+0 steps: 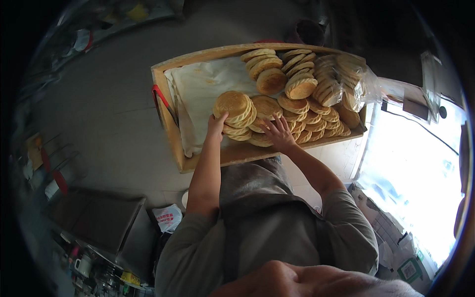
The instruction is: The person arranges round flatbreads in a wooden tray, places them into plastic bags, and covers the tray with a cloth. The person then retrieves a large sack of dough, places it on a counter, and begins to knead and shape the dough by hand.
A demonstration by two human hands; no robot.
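Observation:
A wooden tray (200, 163) lined with pale cloth (200, 85) lies before me, its right part filled with round golden flatbreads with crimped edges. My left hand (217, 127) grips a flatbread (232, 104) on top of a leaning stack, thumb over its edge; the other fingers are mostly hidden. Spread fingers of my right hand (280, 135) rest against the neighbouring stack, touching a flatbread (266, 107) near its edge. Further right, overlapping rows of flatbreads (315, 118) run along the tray's near side. More flatbreads (271, 81) stand in leaning rows at the far side.
Clear plastic bags (334, 80) of flatbreads fill the tray's far right corner. A red-handled tool (161, 98) leans over the tray's left wall. A dark metal cabinet (104, 219) stands at lower left, beside a white plastic bag (168, 218). Bright light enters at right.

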